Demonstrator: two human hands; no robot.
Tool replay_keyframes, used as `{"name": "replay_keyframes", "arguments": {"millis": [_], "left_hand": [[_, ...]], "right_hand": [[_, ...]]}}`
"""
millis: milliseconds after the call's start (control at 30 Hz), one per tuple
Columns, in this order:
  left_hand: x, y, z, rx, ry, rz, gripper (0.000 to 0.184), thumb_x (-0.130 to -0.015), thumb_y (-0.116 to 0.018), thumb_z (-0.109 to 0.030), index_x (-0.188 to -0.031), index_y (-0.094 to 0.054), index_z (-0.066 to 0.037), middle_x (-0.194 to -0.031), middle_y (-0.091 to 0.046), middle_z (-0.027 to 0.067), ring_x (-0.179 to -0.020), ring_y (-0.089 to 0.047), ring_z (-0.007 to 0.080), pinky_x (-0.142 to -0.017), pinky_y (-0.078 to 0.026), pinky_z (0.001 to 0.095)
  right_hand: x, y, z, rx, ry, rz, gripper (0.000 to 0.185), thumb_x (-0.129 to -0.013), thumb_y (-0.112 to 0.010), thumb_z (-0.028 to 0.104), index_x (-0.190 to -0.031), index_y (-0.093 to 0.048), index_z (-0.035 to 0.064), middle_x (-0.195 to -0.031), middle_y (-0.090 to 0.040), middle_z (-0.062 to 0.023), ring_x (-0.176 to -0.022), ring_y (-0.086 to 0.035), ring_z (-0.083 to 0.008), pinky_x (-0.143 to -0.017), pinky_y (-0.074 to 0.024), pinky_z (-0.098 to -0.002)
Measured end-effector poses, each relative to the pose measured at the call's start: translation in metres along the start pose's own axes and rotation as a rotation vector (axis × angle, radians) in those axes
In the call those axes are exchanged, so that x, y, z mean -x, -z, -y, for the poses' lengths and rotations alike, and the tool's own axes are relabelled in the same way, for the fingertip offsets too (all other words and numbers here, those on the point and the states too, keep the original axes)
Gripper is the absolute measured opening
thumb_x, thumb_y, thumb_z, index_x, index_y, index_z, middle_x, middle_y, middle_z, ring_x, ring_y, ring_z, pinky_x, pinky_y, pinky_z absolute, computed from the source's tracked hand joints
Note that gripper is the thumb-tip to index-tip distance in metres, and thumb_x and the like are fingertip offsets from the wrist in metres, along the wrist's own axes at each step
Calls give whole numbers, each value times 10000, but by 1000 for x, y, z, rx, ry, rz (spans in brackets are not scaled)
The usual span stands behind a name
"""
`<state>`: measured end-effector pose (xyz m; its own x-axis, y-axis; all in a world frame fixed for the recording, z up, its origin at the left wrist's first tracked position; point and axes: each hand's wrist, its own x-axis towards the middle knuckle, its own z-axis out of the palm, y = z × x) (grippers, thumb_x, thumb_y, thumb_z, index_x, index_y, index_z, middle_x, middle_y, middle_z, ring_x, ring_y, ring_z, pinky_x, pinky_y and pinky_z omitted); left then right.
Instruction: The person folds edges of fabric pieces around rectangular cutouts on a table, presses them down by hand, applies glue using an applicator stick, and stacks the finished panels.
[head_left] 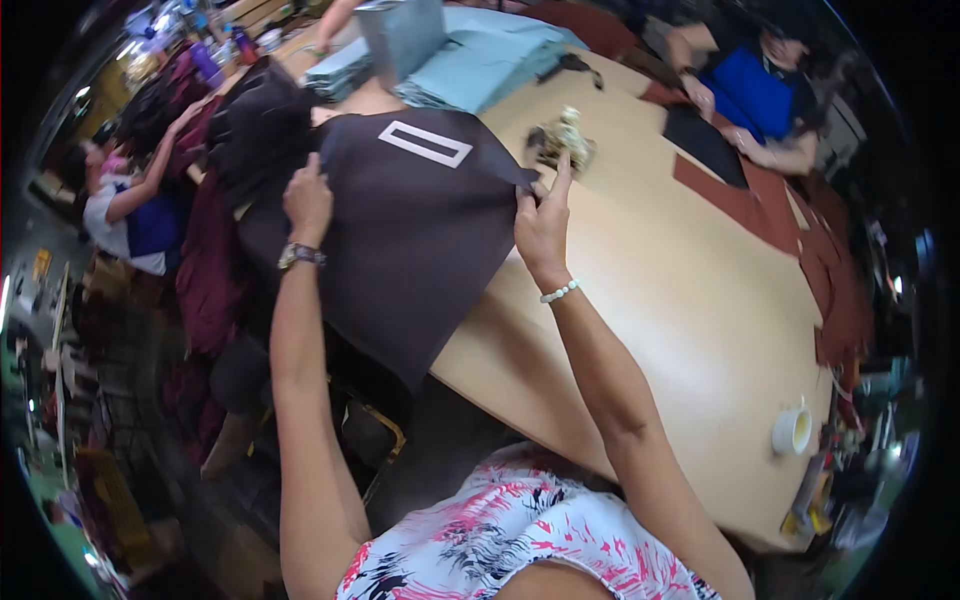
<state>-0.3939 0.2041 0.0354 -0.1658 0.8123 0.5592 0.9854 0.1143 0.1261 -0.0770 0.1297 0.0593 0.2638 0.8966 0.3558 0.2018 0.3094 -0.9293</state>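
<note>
A dark fabric panel [410, 230] with a white rectangular outline [425, 144] near its top hangs stretched between my two hands, its lower corner over the table's front edge. My left hand [308, 203] grips the panel's upper left side, the index finger pointing up. At the panel's right corner my right hand [543, 222] pinches the cloth, index finger raised. Just beyond that hand a small pale yellowish object [566, 138] on a dark base stands on the table [650, 270]. A pile of black fabric [258, 130] lies left of the panel.
Light blue stacks [480, 65] and a grey block [402, 38] sit at the back. A co-worker [755, 85] handles dark and brown pieces [740, 200] at right. Another person [130, 215] is at left, near maroon cloth [208, 280]. A cup [791, 430] stands near the right edge.
</note>
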Motion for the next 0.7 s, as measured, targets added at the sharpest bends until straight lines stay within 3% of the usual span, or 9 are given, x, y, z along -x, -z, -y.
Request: {"name": "replay_keyframes", "arguments": {"millis": [100,133,300,367,433,467,633,667,700], "left_hand": [[-4,13,2,10,27,44,426,-848,-554,-178,-1271,-501,-163,-988,-618,173,-901,-607,351,-761,-475,461],[-4,14,1,-8,28,76,433,-846,-557,-181,-1274,-497,-173,-1029,-617,171,-932,-603,349,-777,-473,460],[-3,-31,10,-86,8,229,414,-872,-540,-241,-1275,-496,-153,-1111,-591,174,-991,-577,349,-827,-456,441],[-9,-43,5,-51,-245,21,388,-884,-522,-224,-1256,-505,-116,-1072,-591,175,-1035,-547,330,-843,-445,437],[-2,-3,-60,77,-401,-107,388,-905,-499,-235,-1249,-498,-56,-1125,-564,193,-1087,-510,330,-900,-409,424],[-4,2,-84,230,-492,-112,401,-915,-492,-250,-1244,-490,-21,-1170,-545,198,-1090,-505,345,-927,-391,414],[91,95,-276,760,-798,148,401,-901,-516,-208,-1240,-484,3,-1235,-502,187,-1152,-459,332,-984,-348,384],[113,82,-298,758,-1010,90,449,-896,-528,-274,-1266,-471,-27,-1285,-470,176,-1198,-422,346,-1008,-311,445],[139,86,-320,776,-1067,240,497,-890,-526,-327,-1288,-450,-38,-1314,-442,179,-1232,-385,352,-1022,-280,479]], "right_hand": [[11,57,-2,-129,-139,-40,718,-810,-450,-49,-1414,-63,-31,-850,-616,-179,-739,-600,-226,-746,-470,-300],[22,84,17,-295,-266,-34,704,-792,-452,-57,-1403,-101,-58,-1006,-583,-201,-851,-590,-226,-812,-456,-268],[73,227,-43,-76,-335,-342,652,-776,-485,-72,-1372,-220,-74,-1237,-436,-239,-1030,-529,-223,-866,-446,-273],[107,265,-12,-2,-459,-417,656,-783,-549,-34,-1363,-245,-74,-1263,-422,-240,-1081,-501,-235,-896,-431,-288],[136,317,-28,7,-555,-461,708,-778,-641,52,-1356,-255,-81,-1284,-424,-237,-1150,-467,-270,-953,-398,-314],[152,347,-47,300,-466,-509,776,-755,-701,127,-1352,-256,-91,-1299,-423,-256,-1203,-436,-304,-1002,-358,-334],[184,425,-32,667,-477,-386,884,-715,-750,204,-1353,-225,-109,-1347,-349,-313,-1267,-370,-342,-1028,-325,-351],[186,434,-31,730,-469,-356,892,-712,-753,210,-1353,-221,-111,-1344,-350,-317,-1264,-373,-346,-1026,-326,-352],[187,443,-33,811,-417,-361,891,-719,-747,215,-1355,-213,-111,-1339,-352,-322,-1260,-378,-349,-1025,-326,-352]]}}
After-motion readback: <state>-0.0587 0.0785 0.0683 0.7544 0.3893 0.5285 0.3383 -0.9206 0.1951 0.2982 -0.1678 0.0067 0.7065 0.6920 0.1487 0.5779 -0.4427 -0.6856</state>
